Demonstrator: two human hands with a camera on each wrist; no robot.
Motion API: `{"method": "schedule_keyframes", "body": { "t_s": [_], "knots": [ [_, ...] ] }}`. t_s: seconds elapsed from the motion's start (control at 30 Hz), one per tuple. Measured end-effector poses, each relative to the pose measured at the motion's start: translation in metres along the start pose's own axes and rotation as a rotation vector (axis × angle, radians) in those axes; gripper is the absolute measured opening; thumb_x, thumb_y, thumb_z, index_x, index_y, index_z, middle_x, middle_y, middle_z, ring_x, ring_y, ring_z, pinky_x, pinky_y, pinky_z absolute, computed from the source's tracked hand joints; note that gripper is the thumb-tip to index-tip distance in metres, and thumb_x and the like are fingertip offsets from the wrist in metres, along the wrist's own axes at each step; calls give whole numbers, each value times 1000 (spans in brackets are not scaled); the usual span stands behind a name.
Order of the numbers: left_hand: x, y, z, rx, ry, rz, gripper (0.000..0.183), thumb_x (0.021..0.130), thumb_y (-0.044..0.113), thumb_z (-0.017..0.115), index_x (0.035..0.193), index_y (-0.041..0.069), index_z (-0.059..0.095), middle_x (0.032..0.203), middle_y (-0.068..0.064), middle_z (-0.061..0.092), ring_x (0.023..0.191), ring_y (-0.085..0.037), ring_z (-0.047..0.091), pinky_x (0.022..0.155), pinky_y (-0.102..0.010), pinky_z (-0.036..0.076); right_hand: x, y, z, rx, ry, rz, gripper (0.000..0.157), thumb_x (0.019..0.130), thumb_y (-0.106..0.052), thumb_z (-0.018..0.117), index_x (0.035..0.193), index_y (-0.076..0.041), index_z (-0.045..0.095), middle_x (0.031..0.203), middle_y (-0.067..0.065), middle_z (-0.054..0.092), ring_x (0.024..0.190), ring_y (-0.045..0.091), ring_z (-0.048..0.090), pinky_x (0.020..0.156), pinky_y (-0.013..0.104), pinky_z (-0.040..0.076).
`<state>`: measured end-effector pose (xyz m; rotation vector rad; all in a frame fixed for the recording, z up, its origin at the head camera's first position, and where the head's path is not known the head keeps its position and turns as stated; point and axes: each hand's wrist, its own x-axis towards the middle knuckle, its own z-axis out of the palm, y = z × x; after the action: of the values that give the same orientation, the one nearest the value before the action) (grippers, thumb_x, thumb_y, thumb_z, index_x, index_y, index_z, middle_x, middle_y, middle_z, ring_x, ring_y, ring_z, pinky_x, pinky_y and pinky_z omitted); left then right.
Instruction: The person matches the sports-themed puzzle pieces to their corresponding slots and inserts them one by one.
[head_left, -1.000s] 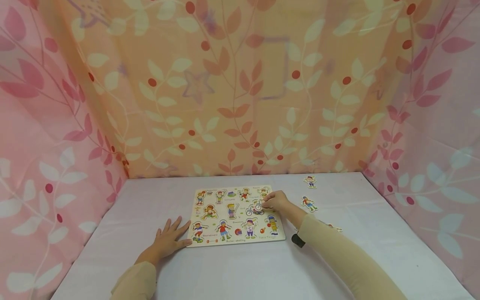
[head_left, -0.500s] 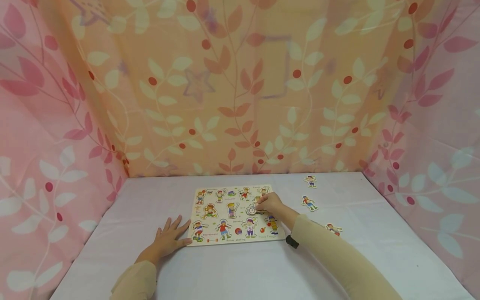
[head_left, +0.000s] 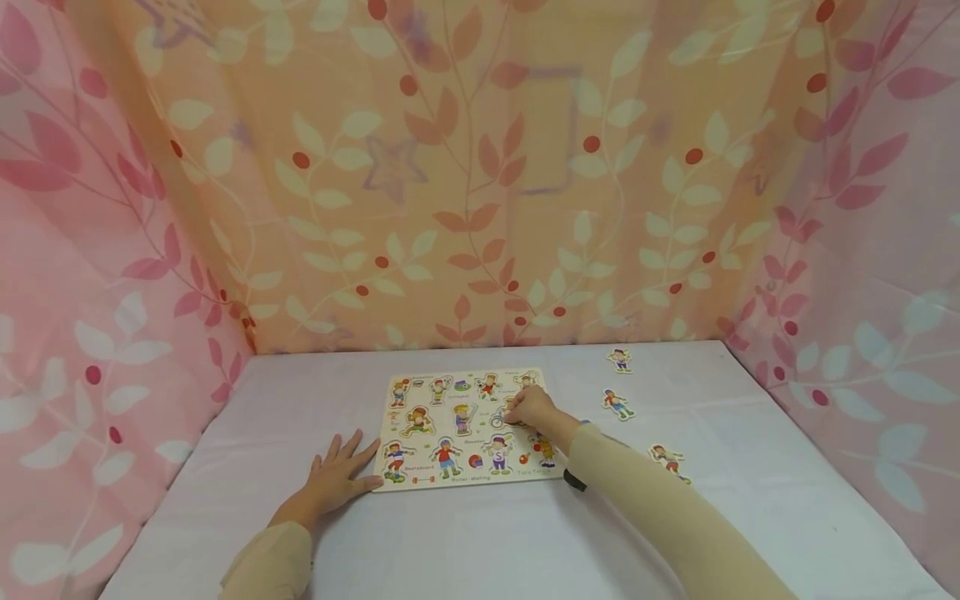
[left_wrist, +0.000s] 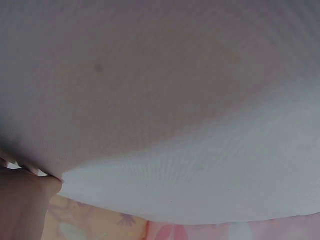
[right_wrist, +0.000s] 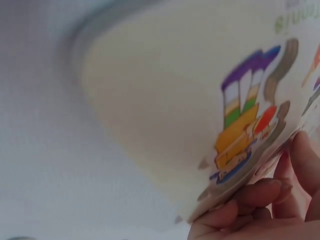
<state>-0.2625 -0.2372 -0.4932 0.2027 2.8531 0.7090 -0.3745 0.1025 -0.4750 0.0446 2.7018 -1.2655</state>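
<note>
A cream puzzle board (head_left: 442, 454) with printed children playing sports lies on the table. My left hand (head_left: 339, 475) rests flat with fingers spread, its thumb at the board's lower left corner; the left wrist view shows only part of this hand (left_wrist: 25, 200). Over the right part of the board, my right hand (head_left: 536, 410) pinches a bicycle puzzle piece (head_left: 498, 421) low at the printed bicycle spot, the fingers covering much of it. In the right wrist view, curled fingers (right_wrist: 265, 195) sit close over the board beside the table tennis figure (right_wrist: 240, 125).
Right of the board lie loose figure pieces: one in a purple outfit (head_left: 619, 361) at the back, one in blue (head_left: 617, 403), and one nearer (head_left: 666, 463) beside the right sleeve. A white cloth covers the table (head_left: 450, 542); floral curtains (head_left: 465, 167) enclose it.
My right hand has moved slightly left and lower with the bicycle piece, onto the printed bicycle area. The nearest loose piece now shows more fully beside the sleeve. My left hand stays put.
</note>
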Motion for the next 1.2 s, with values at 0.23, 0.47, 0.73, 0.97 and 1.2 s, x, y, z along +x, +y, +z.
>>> {"method": "schedule_keyframes", "body": {
  "t_s": [0.23, 0.47, 0.73, 0.97, 1.2],
  "knots": [
    [-2, 4, -1, -8, -7, 1, 81, 86, 53, 64, 148, 8, 39, 157, -27, 14, 141, -53, -3, 106, -72, -3, 1, 4, -5, 18, -54, -22, 12, 78, -8, 80, 80, -1, 71, 87, 5, 65, 71, 14, 55, 60, 24, 46],
    [-2, 8, -2, -14, -19, 10, 80, 87, 52, 64, 148, 7, 39, 156, -28, 14, 141, -53, -3, 106, -72, -3, -5, 10, -23, 54, -139, -40, 19, 84, -7, 75, 100, 2, 73, 92, 8, 63, 72, 13, 54, 60, 22, 46],
    [-2, 2, -2, -6, -13, 4, 82, 87, 54, 64, 149, 7, 38, 156, -28, 13, 141, -53, -4, 106, -72, -4, -16, 13, -52, 88, -166, -31, 26, 91, -10, 67, 114, 2, 67, 86, 6, 56, 61, 13, 47, 53, 22, 39],
    [-1, 2, -3, -3, -22, 3, 82, 87, 54, 64, 149, 7, 37, 157, -28, 11, 140, -54, -4, 106, -72, -4, -21, 21, -91, 36, -167, -45, 30, 93, -13, 64, 118, 3, 64, 93, 11, 62, 70, 18, 53, 64, 32, 46],
    [0, 2, -4, -5, -32, -5, 85, 85, 56, 64, 149, 7, 37, 156, -29, 11, 140, -54, -5, 105, -73, -5, -28, 34, -124, 27, -140, -54, 33, 96, -15, 61, 122, 5, 61, 105, 22, 61, 72, 18, 53, 65, 33, 47]
  ]
}}
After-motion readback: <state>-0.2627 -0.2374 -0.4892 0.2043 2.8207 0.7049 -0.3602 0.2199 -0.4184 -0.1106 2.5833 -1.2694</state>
